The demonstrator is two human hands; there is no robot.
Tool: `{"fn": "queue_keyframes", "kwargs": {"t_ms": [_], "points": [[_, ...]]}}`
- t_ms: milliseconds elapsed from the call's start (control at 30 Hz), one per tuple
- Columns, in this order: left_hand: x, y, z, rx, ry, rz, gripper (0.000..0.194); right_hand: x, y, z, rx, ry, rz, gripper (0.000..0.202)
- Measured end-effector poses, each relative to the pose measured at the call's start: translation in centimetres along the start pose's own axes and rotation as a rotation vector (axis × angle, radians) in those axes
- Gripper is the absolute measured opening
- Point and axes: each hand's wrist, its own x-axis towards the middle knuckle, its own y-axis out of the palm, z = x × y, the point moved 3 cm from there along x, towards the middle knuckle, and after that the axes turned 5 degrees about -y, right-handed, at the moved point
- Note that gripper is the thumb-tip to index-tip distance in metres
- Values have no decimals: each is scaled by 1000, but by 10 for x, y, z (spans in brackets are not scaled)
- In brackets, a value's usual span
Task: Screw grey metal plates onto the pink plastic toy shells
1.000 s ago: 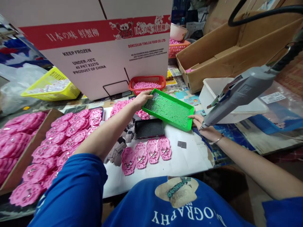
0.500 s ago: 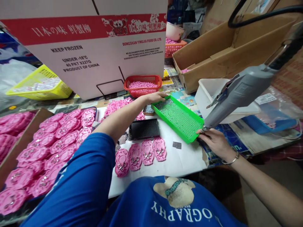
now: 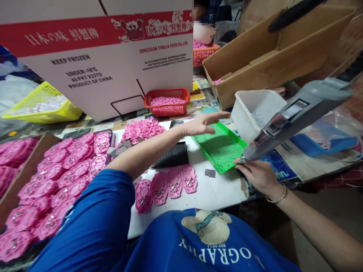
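Note:
My left hand (image 3: 202, 124) is stretched out, fingers apart, above the far end of a green perforated tray (image 3: 219, 145). That tray lies tilted on the white work surface. At its near right corner, my right hand (image 3: 258, 176) pinches the rim between thumb and fingers. A grey electric screwdriver (image 3: 295, 117) hangs in front of this hand, its tip by the same corner. Under my left forearm sits a black perforated tray (image 3: 171, 155). Several pink plastic plates with shiny metal bits (image 3: 174, 182) lie in a row nearer my body. Small metal plates (image 3: 210, 173) rest beside them.
A white bin (image 3: 238, 109) holding small metal pieces stands behind the green tray. Farther back are a red basket (image 3: 167, 110) of pink parts and a cardboard box (image 3: 241, 83). At left, pink plates fill a tray (image 3: 65, 170). Loose pink pieces (image 3: 144, 129) are heaped mid-table.
My left hand has let go of the green tray's far edge and moved right over it. Grey metal pieces seen at the tray's far end no longer show. The screwdriver has turned slightly.

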Motion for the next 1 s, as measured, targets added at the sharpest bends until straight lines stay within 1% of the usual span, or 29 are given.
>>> {"fn": "queue_keyframes", "kwargs": {"t_ms": [33, 67, 100, 133, 200, 233, 300, 367, 433, 500, 567, 667, 733, 767, 867, 933, 1000], "points": [[-6, 19, -14, -19, 30, 91, 66, 1, 1, 1, -20, -18, -4, 27], [-12, 39, -26, -23, 38, 151, 63, 2, 2, 1, -45, -38, -8, 28], [-16, 58, -36, -32, 37, 188, 58, 3, 4, 1, -73, -53, -10, 30], [-20, 74, -43, -62, 40, 190, 51, 3, 6, 0, -101, -60, -13, 33], [-24, 99, -50, -132, 40, 106, 35, 1, 11, -3, -143, -49, -11, 37], [-27, 107, -50, -154, 37, 46, 28, -1, 13, -4, -154, -41, -9, 39], [-34, 114, -50, -179, 28, -42, 21, -2, 13, -4, -153, -36, 3, 42], [-47, 113, -53, -218, 16, -70, 21, 1, 8, 1, -143, -37, 40, 44], [-64, 106, -59, -267, -14, -85, 21, 13, -4, 7, -143, -27, 92, 43], [-84, 95, -66, -288, -71, -105, 25, 35, -22, 14, -160, -21, 137, 39], [-105, 84, -69, -293, -133, -137, 29, 65, -40, 21, -179, -18, 194, 33], [-137, 66, -70, -301, -191, -256, 35, 110, -61, 28, -134, 12, 347, 24], [-156, 56, -69, -279, -200, -361, 35, 132, -67, 33, -117, 49, 421, 21], [-165, 52, -69, -264, -200, -407, 35, 138, -69, 35, -116, 61, 442, 19], [-184, 41, -69, -225, -183, -503, 35, 139, -66, 39, -124, 60, 456, 17], [-192, 35, -68, -210, -162, -525, 36, 130, -61, 37, -134, 50, 440, 17], [-196, 30, -67, -200, -145, -521, 36, 117, -53, 34, -153, 28, 419, 20]]}}
